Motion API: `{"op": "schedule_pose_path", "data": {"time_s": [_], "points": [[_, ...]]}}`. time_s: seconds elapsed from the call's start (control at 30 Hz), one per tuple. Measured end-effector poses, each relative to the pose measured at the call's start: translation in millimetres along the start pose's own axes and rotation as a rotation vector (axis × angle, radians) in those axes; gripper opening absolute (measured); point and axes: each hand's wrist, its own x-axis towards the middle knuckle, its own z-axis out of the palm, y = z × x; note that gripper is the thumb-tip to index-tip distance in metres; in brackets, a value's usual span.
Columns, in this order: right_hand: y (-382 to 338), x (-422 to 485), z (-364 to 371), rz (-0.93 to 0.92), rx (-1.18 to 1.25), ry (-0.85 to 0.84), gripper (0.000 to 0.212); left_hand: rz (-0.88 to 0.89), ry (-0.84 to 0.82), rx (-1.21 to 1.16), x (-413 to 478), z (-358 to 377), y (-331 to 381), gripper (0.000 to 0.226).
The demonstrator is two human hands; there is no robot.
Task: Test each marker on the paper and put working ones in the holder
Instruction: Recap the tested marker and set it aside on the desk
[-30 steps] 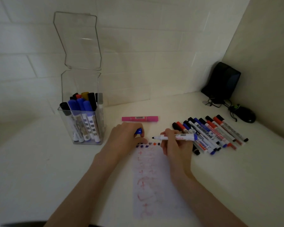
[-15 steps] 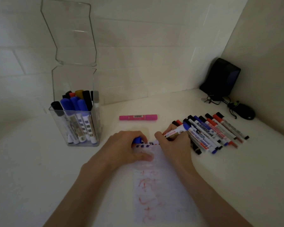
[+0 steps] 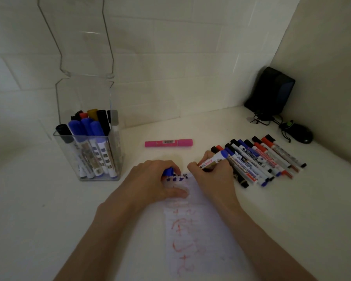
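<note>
Marker [image 3: 212, 159]: white barrel, blue end, red printed label too blurred to read; pinched in the curled fingers of the right hand [image 3: 213, 179], tip end down at the top edge of the paper [image 3: 190, 230], tip itself hidden.
Left hand [image 3: 150, 183]: fingers curled round a blue cap [image 3: 168, 171], thumb flat on the paper.
Paper: thin white sheet, red scribbles, a row of dark blue marks at its top.
Holder [image 3: 89, 155]: clear rigid box, hinged lid upright, capped markers standing inside.
Loose markers [image 3: 261, 159]: row lying right of the paper, lettering unreadable.
Pink highlighter [image 3: 168, 142]: barcode sticker, lying beyond the paper
</note>
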Motion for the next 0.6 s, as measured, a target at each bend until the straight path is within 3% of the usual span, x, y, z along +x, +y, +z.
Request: {"op": "schedule_pose_path", "data": {"time_s": [0.6], "points": [[0.3,-1.2,0.7,-0.008,0.022,-0.034,0.038,-0.014,-0.010,0.014,-1.5,-1.7,3.1,0.067]]}}
